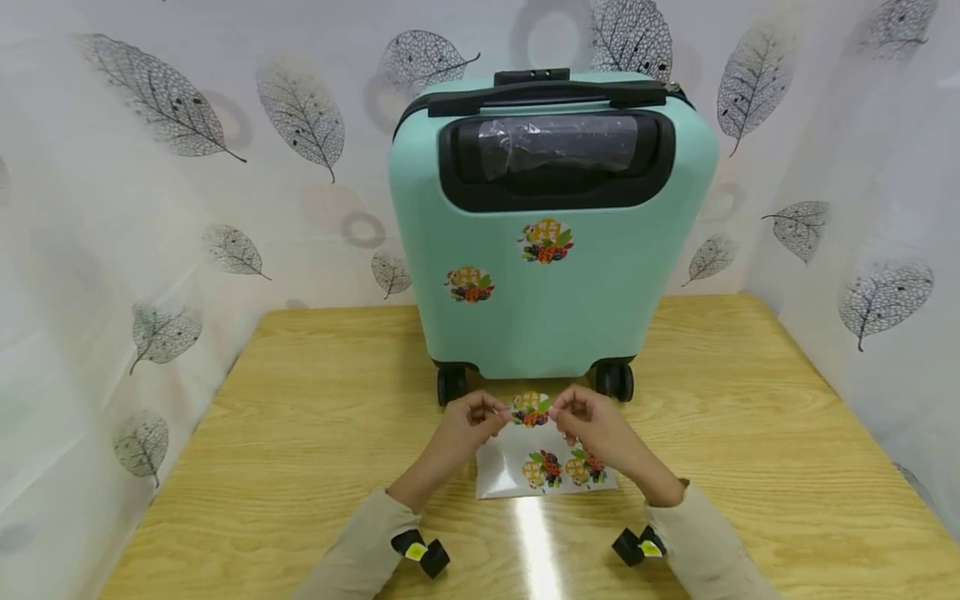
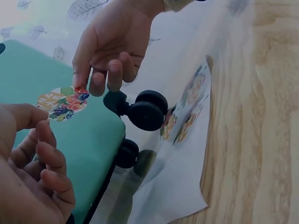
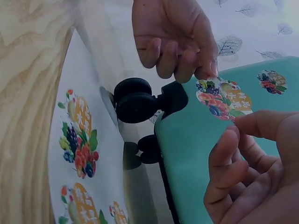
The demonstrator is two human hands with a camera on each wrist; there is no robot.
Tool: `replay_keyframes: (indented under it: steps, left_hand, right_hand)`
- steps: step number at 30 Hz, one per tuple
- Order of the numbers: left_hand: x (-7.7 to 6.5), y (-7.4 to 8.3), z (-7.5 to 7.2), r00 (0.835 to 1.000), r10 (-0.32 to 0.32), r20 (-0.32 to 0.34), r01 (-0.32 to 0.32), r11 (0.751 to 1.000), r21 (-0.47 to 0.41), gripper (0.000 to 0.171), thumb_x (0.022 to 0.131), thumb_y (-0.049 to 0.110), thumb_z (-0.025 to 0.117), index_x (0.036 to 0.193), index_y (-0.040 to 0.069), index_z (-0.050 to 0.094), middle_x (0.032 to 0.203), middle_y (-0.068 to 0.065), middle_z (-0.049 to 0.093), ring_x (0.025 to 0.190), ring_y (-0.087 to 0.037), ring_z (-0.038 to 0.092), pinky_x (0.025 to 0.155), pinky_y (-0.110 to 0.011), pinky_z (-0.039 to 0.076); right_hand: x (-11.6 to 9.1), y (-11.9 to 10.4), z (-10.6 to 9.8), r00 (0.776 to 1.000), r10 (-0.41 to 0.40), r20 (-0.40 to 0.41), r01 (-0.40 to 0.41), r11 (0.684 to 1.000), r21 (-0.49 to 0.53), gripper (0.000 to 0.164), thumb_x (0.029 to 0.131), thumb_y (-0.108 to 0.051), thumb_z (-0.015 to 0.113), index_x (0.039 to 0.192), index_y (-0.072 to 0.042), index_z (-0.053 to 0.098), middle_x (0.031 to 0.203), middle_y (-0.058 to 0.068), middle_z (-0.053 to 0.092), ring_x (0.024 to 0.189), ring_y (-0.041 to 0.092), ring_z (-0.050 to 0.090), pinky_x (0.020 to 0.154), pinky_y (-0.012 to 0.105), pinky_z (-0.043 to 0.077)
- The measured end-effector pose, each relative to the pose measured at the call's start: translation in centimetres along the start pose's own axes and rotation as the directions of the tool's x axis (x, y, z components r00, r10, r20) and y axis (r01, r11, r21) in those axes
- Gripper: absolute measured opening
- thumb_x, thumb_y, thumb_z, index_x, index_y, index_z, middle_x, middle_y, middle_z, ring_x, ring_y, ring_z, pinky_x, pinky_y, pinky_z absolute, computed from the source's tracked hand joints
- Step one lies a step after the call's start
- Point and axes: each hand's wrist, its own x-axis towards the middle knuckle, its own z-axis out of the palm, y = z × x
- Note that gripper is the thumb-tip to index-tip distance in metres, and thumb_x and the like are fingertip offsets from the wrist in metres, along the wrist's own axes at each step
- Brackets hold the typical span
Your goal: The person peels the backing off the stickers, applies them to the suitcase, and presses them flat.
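Observation:
A round fruit sticker (image 1: pixel 531 409) is stretched between both hands, above its backing sheet. My left hand (image 1: pixel 471 421) pinches the sticker's left edge between thumb and forefinger. On the opposite edge, my right hand (image 1: pixel 596 425) pinches it the same way; its other fingers are loosely bent. The white sticker sheet (image 1: pixel 498 467) lies on the table below, with several fruit stickers (image 3: pixel 79 135) still showing on it in the right wrist view. Behind the hands stands an upright mint-green suitcase (image 1: pixel 555 308). Two matching stickers are on its front, one upper middle (image 1: pixel 547 242), another lower left (image 1: pixel 469 285).
The suitcase rests on black wheels (image 1: pixel 615 381) close behind the hands. Its handle recess (image 1: pixel 562 158) has clear plastic over it. A wood-grain table (image 1: pixel 322 400) spreads to both sides, and a leaf-patterned curtain (image 1: pixel 300 217) hangs behind.

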Motion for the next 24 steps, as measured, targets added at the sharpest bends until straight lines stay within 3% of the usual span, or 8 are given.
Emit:
replay_keyframes:
  steps: [11, 17, 24]
  left_hand:
    - [0.5, 0.9, -0.7, 0.991, 0.085, -0.107, -0.079, 0.995, 0.059, 0.011, 0.092, 0.013, 0.066, 0.096, 0.003, 0.067, 0.075, -0.003, 0.058, 0.06, -0.007, 0.045, 0.054, -0.019, 0.037]
    - [1.2, 1.4, -1.0, 0.98, 0.115, -0.166, -0.106, 0.993, 0.059, 0.014, 0.089, 0.015, 0.069, 0.094, 0.002, 0.068, 0.076, -0.009, 0.062, 0.058, -0.006, 0.045, 0.053, -0.019, 0.036]
    - [2.0, 1.8, -1.4, 0.955, 0.167, -0.244, -0.143, 0.983, 0.115, 0.011, 0.088, 0.015, 0.07, 0.087, 0.004, 0.07, 0.066, -0.011, 0.06, 0.052, -0.006, 0.044, 0.048, -0.02, 0.035]
  right_hand:
    - [1.2, -1.4, 0.4, 0.998, -0.054, -0.023, 0.052, 0.996, -0.067, 0.017, 0.097, -0.019, 0.058, 0.1, -0.003, 0.057, 0.081, 0.009, 0.061, 0.054, 0.019, 0.052, 0.045, 0.026, 0.042]
    - [2.1, -2.2, 0.5, 0.995, -0.06, -0.084, 0.051, 0.993, -0.105, 0.02, 0.096, -0.024, 0.06, 0.097, -0.004, 0.06, 0.076, 0.003, 0.06, 0.057, 0.031, 0.054, 0.049, 0.028, 0.043]
    - [3.1, -2.8, 1.2, 0.965, -0.136, -0.223, 0.081, 0.968, -0.237, 0.018, 0.095, -0.027, 0.062, 0.095, -0.009, 0.063, 0.069, 0.002, 0.059, 0.051, 0.011, 0.048, 0.048, 0.026, 0.041]
